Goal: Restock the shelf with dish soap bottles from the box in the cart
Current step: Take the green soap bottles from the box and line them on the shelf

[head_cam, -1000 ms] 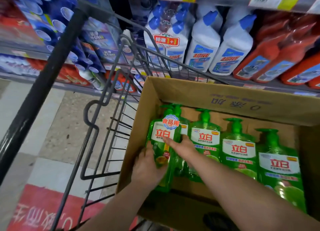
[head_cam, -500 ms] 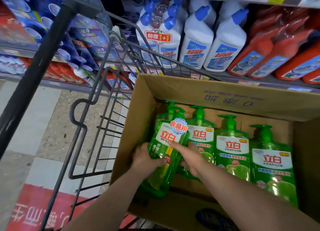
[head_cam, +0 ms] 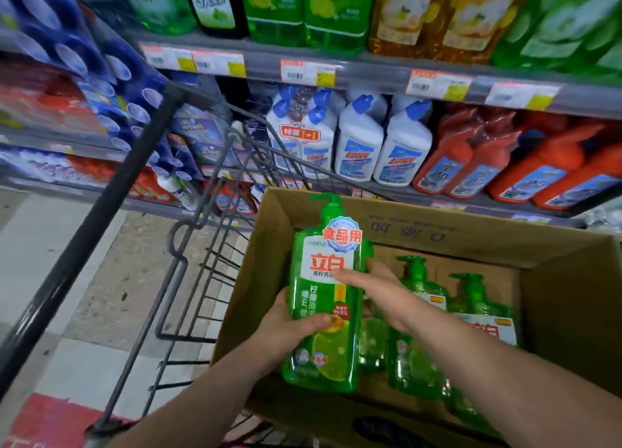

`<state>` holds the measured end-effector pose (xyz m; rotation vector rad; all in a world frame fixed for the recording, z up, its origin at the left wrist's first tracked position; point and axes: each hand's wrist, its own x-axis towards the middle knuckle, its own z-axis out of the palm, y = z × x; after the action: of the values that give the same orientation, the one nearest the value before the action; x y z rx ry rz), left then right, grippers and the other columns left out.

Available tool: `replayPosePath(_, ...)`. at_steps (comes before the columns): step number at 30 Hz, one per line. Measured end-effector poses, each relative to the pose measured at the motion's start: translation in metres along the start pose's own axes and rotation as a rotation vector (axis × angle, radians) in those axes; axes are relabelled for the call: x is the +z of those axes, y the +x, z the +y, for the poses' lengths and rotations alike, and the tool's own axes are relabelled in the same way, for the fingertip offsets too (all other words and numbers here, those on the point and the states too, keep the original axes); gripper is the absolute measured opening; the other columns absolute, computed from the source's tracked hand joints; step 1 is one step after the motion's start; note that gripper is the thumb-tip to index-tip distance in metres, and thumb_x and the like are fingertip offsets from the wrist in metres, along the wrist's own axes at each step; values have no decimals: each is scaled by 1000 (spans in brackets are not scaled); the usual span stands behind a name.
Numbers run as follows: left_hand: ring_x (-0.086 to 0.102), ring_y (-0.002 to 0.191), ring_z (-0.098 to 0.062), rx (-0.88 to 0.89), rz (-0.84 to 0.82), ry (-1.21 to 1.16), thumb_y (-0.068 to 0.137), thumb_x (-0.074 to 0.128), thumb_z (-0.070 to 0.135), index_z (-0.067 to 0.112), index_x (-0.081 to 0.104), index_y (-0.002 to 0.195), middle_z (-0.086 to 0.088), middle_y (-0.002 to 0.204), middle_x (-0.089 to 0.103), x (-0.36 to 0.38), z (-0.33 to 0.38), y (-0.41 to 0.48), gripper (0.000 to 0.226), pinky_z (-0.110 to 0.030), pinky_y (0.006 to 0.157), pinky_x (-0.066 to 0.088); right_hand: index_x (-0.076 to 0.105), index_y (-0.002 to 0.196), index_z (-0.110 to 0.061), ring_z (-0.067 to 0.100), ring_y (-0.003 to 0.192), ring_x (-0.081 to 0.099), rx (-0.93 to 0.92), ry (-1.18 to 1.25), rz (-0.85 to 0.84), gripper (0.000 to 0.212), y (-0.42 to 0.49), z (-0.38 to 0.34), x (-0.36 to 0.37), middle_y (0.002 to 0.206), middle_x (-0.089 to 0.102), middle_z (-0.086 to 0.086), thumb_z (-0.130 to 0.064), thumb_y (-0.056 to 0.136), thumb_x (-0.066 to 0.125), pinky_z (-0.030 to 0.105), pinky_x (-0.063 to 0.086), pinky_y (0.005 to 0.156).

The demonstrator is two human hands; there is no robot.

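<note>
Log entry — one bottle out of the box, not yet shelved.

Risks, my judgement:
- The dish soap bottle (head_cam: 326, 262) is upright and raised above the box (head_cam: 437, 235), carried mainly by the left grip (head_cam: 286, 326), which has it low on the body. Smooth plastic with most of the bottle above the hold: it could tip away from the grip or slide down through it on the way up.
- The shelf (head_cam: 370, 67) that carries green soap bottles (head_cam: 276, 7) sits well above both grips and looks tightly packed. Pushing in without a gap could knock a neighbour off, or catch the pump head on the edge with the price tags.
- The cart (head_cam: 208, 256) stands between the grips and the shelving, so I would have to reach out over it; a nudge against it could roll it.

Grips:
- Left grip: wrapped round the bottle's lower left side, thumb across the front below the label.
- Right grip (head_cam: 380, 296): spread, digits straight, one fingertip (head_cam: 340, 274) lying on the white label. It steadies the bottle; I see no curl round it.

Task thing: held bottle just above the box's left end, between the grips. The remaining bottles (head_cam: 417, 357) lie in the box beneath and to the right of the right grip.
</note>
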<state>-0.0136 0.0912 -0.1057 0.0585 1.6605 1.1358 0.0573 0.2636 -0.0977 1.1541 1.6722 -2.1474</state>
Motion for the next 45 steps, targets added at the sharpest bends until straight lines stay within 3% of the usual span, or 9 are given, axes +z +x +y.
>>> replayPosePath(2, 64, 80, 1, 47, 36, 1, 61, 80, 33, 33, 36, 118, 12, 98, 63, 3, 12, -13, 71, -17, 60, 48, 58, 106, -27, -2, 82, 68, -52, -12, -13, 35, -9, -14, 2, 99, 70, -10, -26, 76, 76, 15, 53, 73)
replayPosePath(7, 64, 71, 12, 177, 108, -40, 56, 80, 40, 33, 43, 111, 14, 96, 64, 1, 36, -47, 66, -6, 51, 46, 55, 123, -13, 23, 104, 65, -143, -54, 12, 58, -30, -47, 13, 115, 69, 6, -28, 72, 79, 43, 47, 101)
replayPosePath(15, 69, 97, -16, 355, 262, -117, 58, 87, 37, 20, 52, 121, 1, 105, 73, -16, 53, -109, 74, -34, 87, 54, 62, 116, -18, 24, 99, 69, -325, -127, -207, 47, -61, -98, 57, 110, 72, 5, -28, 73, 78, 46, 49, 97)
replayPosePath(24, 71, 91, -24, 497, 421, -257, 61, 83, 22, 19, 57, 114, -6, 103, 74, -61, 46, -193, 60, -31, 75, 57, 63, 110, -17, 23, 95, 70, -460, -227, -392, 30, -102, -130, 144, 108, 71, 7, -23, 81, 72, 41, 55, 88)
replayPosePath(28, 72, 88, -21, 537, 475, -297, 58, 80, 26, 20, 57, 113, -3, 99, 75, -97, 29, -230, 59, -29, 70, 56, 64, 97, -22, 12, 80, 72, -527, -255, -460, 16, -115, -130, 199, 97, 73, -2, -21, 83, 70, 21, 58, 63)
replayPosePath(33, 72, 82, -22, 546, 566, -368, 68, 79, 17, 18, 57, 111, -7, 97, 74, -167, -9, -282, 48, -30, 67, 58, 67, 96, -16, 9, 72, 72, -579, -260, -470, 11, -131, -116, 304, 86, 74, -4, -17, 85, 67, 21, 55, 60)
replayPosePath(37, 73, 75, -18, 572, 635, -408, 72, 78, 12, 20, 61, 103, -2, 86, 76, -238, -55, -332, 35, -26, 60, 56, 67, 97, -16, 22, 88, 70, -560, -285, -501, 14, -143, -95, 409, 98, 73, 6, -20, 84, 69, 39, 55, 85)
replayPosePath(40, 71, 87, -26, 554, 697, -423, 73, 78, 11, 18, 60, 106, -9, 98, 74, -289, -86, -367, 39, -36, 75, 58, 67, 100, -17, 27, 91, 71, -552, -282, -568, 17, -150, -73, 478, 99, 74, 7, -24, 84, 68, 44, 55, 88)
replayPosePath(45, 71, 86, -27, 539, 748, -473, 69, 80, 14, 15, 56, 112, -11, 101, 73, -352, -123, -398, 49, -36, 74, 58, 66, 107, -12, 23, 82, 73, -491, -249, -636, 26, -157, -53, 559, 93, 76, 5, -24, 84, 67, 32, 58, 66)
